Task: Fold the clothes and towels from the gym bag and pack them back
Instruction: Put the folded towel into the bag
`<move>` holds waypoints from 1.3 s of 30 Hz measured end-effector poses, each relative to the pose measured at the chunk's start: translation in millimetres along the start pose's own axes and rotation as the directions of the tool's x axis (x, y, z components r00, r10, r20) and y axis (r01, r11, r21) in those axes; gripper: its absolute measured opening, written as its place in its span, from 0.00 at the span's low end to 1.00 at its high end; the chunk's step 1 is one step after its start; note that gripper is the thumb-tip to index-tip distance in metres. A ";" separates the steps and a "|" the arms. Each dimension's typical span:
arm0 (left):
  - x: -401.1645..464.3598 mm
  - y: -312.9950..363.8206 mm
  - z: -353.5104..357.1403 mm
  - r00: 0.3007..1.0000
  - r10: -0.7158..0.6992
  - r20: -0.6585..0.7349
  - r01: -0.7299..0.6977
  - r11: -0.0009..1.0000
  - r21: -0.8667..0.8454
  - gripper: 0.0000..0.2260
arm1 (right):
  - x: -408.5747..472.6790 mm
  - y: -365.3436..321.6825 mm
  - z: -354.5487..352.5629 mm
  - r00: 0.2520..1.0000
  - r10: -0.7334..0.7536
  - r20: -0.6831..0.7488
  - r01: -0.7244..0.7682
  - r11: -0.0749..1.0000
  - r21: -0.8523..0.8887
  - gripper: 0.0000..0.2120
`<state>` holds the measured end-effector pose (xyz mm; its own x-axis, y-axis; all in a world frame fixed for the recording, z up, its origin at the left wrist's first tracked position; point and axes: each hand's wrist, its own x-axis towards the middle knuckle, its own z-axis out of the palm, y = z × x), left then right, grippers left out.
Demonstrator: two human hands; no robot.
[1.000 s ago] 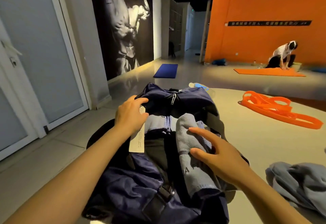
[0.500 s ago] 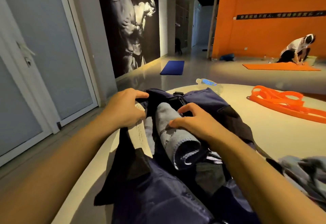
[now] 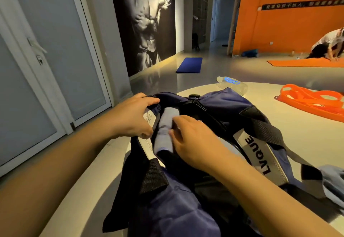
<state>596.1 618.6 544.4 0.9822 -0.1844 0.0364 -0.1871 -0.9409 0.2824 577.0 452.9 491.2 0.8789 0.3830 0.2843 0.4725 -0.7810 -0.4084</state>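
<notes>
A navy gym bag (image 3: 229, 106) with black straps lies open on a pale round table (image 3: 290, 132). My left hand (image 3: 132, 115) grips the bag's left rim beside a white label, holding the opening apart. A rolled grey-blue towel (image 3: 164, 130) sits in the opening. My right hand (image 3: 191, 139) presses on the roll from the right, fingers curled over it, pushing it down into the bag. A crumpled grey-blue garment (image 3: 333, 184) lies on the table at the right edge, partly cut off.
A clear water bottle (image 3: 232, 84) lies behind the bag. Orange resistance bands (image 3: 312, 100) lie at the table's far right. Doors stand to the left. A blue mat (image 3: 189, 64) and an orange mat (image 3: 305, 62) lie on the floor, where a person (image 3: 329, 45) bends.
The towel roll has gone from lying over the bag's top to deeper inside the opening. My right hand followed it leftward. The view moved closer and tilted.
</notes>
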 end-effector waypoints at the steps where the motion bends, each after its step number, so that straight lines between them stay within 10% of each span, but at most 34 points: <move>1: -0.2 0.5 -1.8 1.000 0.007 0.006 -0.007 1.000 0.014 0.42 | 9.0 -0.1 10.1 0.998 0.015 0.053 -0.019 0.998 0.063 0.12; 6: 4.1 1.5 -16.9 1.000 0.025 -0.007 -0.024 0.995 0.093 0.43 | 40.4 15.2 44.9 0.973 0.168 0.157 -0.140 0.974 -0.176 0.27; 11: 11.5 -2.8 -9.4 1.000 -0.020 0.023 0.020 0.999 0.032 0.43 | 33.3 16.4 61.3 0.932 0.087 0.351 0.051 0.929 -0.366 0.31; 19: 7.2 -6.5 -6.0 1.000 -0.015 0.022 0.014 0.999 0.033 0.42 | 49.6 19.2 47.2 0.941 0.182 0.284 -0.112 0.962 -0.249 0.44; 25: 6.1 -5.5 -7.2 0.998 -0.009 0.064 0.001 0.992 0.128 0.43 | 60.1 30.0 38.1 0.817 0.398 0.416 -0.295 0.910 -0.291 0.48; 35: -10.7 -13.9 3.1 0.999 0.024 0.040 -0.018 0.989 -0.147 0.38 | 0.6 24.1 31.2 0.989 0.018 0.146 0.031 0.944 -0.329 0.31; 39: -29.6 -12.3 35.8 0.992 0.043 -0.118 -0.089 0.901 -0.424 0.37 | -16.3 37.9 38.8 0.986 -0.004 0.164 0.067 0.923 -0.380 0.42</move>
<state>568.7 625.5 505.5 0.9685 -0.1895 0.1617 -0.2490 -0.7112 0.6574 583.1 436.2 437.4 0.8760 0.4616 0.1400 0.4695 -0.8825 -0.0281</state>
